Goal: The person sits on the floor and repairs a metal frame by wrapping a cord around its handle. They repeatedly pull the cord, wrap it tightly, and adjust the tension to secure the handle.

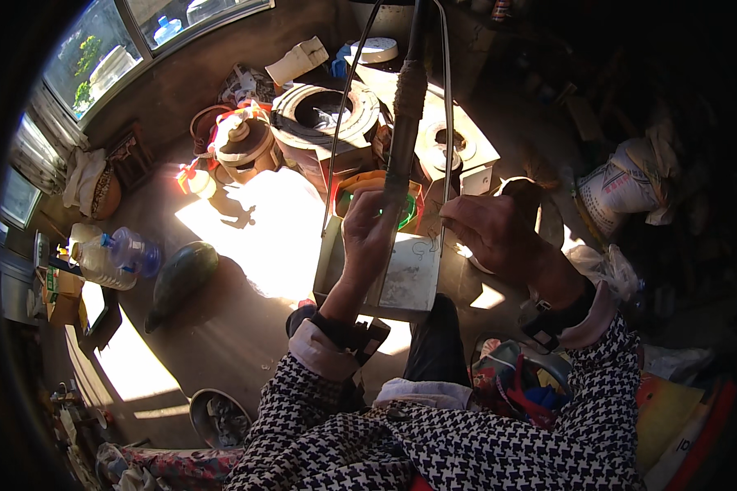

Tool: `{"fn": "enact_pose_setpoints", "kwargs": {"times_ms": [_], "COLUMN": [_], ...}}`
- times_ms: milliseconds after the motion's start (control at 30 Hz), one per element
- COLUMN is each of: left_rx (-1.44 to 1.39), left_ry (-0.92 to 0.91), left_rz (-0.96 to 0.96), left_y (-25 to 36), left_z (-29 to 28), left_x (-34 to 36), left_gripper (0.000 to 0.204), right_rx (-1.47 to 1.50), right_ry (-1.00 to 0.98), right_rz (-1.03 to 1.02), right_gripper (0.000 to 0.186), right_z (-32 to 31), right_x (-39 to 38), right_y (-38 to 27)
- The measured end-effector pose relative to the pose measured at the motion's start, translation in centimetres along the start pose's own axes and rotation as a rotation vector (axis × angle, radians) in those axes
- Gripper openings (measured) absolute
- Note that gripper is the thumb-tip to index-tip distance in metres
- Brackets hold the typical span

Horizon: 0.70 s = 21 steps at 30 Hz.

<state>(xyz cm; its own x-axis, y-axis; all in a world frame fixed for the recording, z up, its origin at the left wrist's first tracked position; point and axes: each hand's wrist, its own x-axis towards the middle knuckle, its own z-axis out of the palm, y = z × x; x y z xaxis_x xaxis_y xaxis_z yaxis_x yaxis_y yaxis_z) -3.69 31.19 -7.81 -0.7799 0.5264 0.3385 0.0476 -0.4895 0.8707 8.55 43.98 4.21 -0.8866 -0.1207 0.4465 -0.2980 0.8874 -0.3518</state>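
Note:
In front of my lap is a light grey metal box-shaped piece (411, 278) with scribbled marks on it. A long dark pole (405, 123), wrapped with binding partway up, rises from it, and a thin bent metal rod (448, 90) runs along each side. My left hand (367, 237) is closed around the lower end of the pole, by the box. At the box's right edge, my right hand (495, 233) has its fingertips pinched together on the right-hand thin rod. Where the pole meets the box is hidden by my left hand.
Beyond stand a round stove (323, 114), a second stove (475, 147) and a lidded pot (244, 147). Left on the floor lie a large green gourd (184, 274) and a blue water jug (135, 251). A metal bowl (221, 416) sits lower left, a white sack (626, 184) right.

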Motion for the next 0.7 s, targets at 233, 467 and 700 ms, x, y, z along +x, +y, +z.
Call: {"fn": "enact_pose_setpoints", "kwargs": {"times_ms": [233, 467, 700], "left_rx": [-0.171, -0.123, -0.04], "left_ry": [-0.053, -0.031, 0.011], "left_rz": [-0.146, -0.061, -0.08], "left_y": [0.3, -0.4, 0.4], "left_z": [0.1, 0.9, 1.2], "left_x": [-0.4, -0.4, -0.4], "left_gripper": [0.011, 0.013, 0.017], "right_rx": [-0.227, -0.325, -0.45], "right_ry": [-0.12, -0.291, -0.502], "right_rz": [-0.23, -0.393, -0.32], "right_gripper": [0.012, 0.012, 0.012], "right_z": [-1.2, 1.4, 4.4], "right_x": [4.5, 10.6, 12.8], "right_y": [-0.8, 0.9, 1.6]}}
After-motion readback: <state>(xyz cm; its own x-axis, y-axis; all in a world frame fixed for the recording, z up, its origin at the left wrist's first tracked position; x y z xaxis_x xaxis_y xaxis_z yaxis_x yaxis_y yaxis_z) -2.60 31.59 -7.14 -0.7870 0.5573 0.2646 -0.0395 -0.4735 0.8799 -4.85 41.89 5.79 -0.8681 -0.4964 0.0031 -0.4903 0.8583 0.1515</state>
